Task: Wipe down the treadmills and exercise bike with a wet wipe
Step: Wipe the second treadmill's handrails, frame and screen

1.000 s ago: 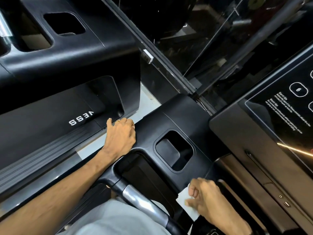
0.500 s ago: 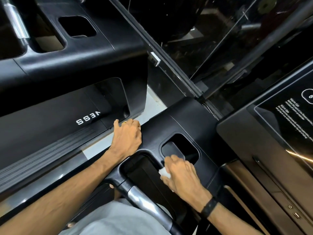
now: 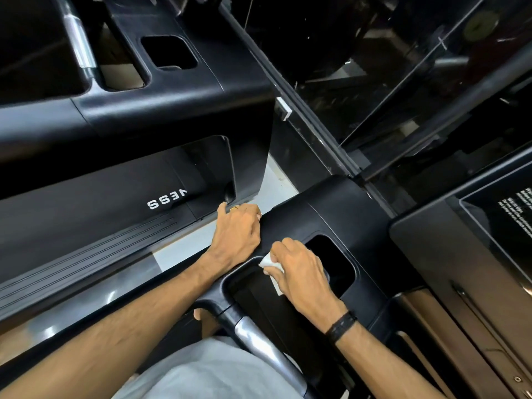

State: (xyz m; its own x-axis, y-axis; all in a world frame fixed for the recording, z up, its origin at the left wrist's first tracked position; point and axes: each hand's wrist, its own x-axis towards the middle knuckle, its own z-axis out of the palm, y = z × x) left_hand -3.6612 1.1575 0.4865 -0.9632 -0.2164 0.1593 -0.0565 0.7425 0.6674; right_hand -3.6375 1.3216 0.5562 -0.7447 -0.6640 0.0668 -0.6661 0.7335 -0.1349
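The right hand (image 3: 299, 272) is laid palm down on the black treadmill console (image 3: 331, 214), beside the cup recess (image 3: 334, 260). Its fingers are curled over a white wipe (image 3: 272, 264), which is pressed against the console's inner rim. The left hand (image 3: 237, 231) is rested on the console's left edge, fingers together and bent over it, nothing held. Both forearms are stretched forward. A band (image 3: 342, 326) is worn on the right wrist.

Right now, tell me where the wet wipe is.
In the head view the wet wipe sits low and centre, pressed under the right hand on the treadmill console, between the cup recess and the left hand.
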